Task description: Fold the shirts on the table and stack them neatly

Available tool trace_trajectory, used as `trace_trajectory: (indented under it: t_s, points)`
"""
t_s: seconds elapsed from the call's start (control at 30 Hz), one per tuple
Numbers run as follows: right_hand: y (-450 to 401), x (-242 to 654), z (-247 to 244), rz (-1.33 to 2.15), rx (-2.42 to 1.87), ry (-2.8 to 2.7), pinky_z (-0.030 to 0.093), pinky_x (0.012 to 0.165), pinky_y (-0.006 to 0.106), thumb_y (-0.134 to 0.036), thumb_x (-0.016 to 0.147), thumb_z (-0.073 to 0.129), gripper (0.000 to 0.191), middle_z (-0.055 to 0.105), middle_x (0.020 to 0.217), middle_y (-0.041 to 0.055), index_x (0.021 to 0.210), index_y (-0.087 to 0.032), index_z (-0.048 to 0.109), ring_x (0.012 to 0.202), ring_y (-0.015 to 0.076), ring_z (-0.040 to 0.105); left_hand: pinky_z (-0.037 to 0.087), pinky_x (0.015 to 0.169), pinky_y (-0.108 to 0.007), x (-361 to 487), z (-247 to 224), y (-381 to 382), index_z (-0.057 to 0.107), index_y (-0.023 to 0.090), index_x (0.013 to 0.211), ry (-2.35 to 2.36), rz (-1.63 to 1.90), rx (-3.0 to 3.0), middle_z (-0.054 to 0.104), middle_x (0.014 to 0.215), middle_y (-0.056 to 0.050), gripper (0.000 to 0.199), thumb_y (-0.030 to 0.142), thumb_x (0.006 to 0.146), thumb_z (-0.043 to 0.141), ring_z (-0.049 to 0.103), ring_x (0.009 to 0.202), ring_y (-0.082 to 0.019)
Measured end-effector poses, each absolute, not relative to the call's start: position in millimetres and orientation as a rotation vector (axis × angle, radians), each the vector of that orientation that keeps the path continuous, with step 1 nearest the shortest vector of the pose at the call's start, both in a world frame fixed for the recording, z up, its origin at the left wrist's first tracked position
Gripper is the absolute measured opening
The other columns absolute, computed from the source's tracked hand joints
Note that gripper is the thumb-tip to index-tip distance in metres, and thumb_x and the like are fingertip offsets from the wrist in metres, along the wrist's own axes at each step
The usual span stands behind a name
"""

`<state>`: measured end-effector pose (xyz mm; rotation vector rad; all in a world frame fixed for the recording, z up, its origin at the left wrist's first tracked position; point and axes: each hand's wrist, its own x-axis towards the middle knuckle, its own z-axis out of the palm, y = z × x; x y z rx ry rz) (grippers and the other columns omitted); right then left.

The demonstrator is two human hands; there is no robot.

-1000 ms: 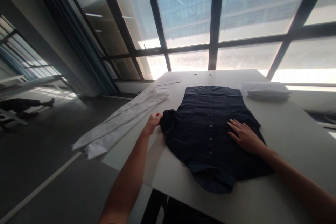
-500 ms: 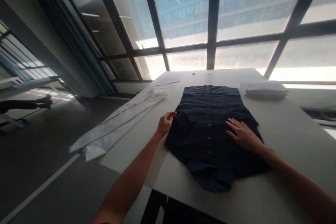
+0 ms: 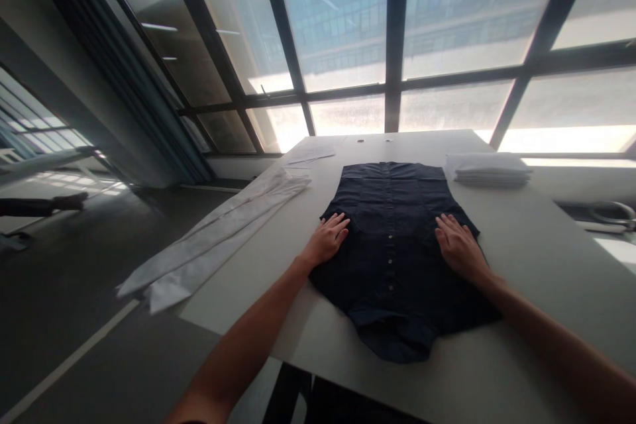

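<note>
A dark navy button-up shirt (image 3: 390, 212) lies front up on the white table (image 3: 517, 245), its collar toward me and its hem toward the window. Pale buttons run down its middle. My left hand (image 3: 325, 238) rests flat on the shirt's left side, fingers stretched out. On the opposite side, my right hand (image 3: 457, 245) also lies flat on the fabric with fingers extended. Neither hand grips the cloth. The sleeves are partly hidden by my hands or merge with the dark body.
White garments (image 3: 218, 232) drape over the table's left edge. A folded white stack (image 3: 489, 169) sits at the back right, and papers (image 3: 311, 156) lie at the back left. Large windows (image 3: 342, 33) stand behind the table. Part of a person's leg (image 3: 40, 205) shows far left.
My left hand has released its pinch on the shirt's left edge and now lies flat on it. My right hand has shifted slightly outward, staying on the cloth. The view has turned slightly right.
</note>
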<state>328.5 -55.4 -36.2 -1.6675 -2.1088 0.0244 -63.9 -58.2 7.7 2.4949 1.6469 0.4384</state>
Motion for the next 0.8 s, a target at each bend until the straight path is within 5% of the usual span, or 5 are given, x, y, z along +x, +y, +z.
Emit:
trace_trajectory:
  t_s: [0.23,0.53,0.8]
  points:
    - [-56.2,334.9,-42.0,-0.113,-1.852,-2.037,0.023,0.119,0.06,-0.042,0.101,0.027,0.065,0.04,0.158,0.0215,0.155,-0.007,0.037,0.149,0.0359,0.031,0.014,0.122,-0.058,-59.1,-0.9,-45.8,0.039,0.03,0.156,1.673,0.249,2.532,0.024,0.167,-0.007,0.06,0.055,0.102,0.043,0.016,0.154,-0.032]
    - [-74.6,301.1,-31.2,0.072,-1.594,-2.414,0.019,0.123,0.053,-0.052,0.104,0.024,0.061,0.028,0.165,0.0066,0.157,-0.024,0.037,0.153,0.026,0.021,0.005,0.125,-0.049,-54.2,4.7,-54.2,0.023,0.036,0.161,1.276,0.138,2.682,0.017,0.168,0.0,0.06,0.053,0.105,0.039,0.013,0.155,-0.024]
    - [-66.2,317.7,-27.3,0.084,-1.862,-2.005,0.02,0.121,0.058,-0.055,0.104,0.012,0.071,0.028,0.164,0.0155,0.16,-0.015,0.03,0.153,0.032,0.022,0.02,0.125,-0.044,-58.9,11.9,-51.6,0.04,0.035,0.155,1.194,0.411,2.616,0.036,0.161,0.0,0.052,0.051,0.105,0.042,0.03,0.151,-0.023]
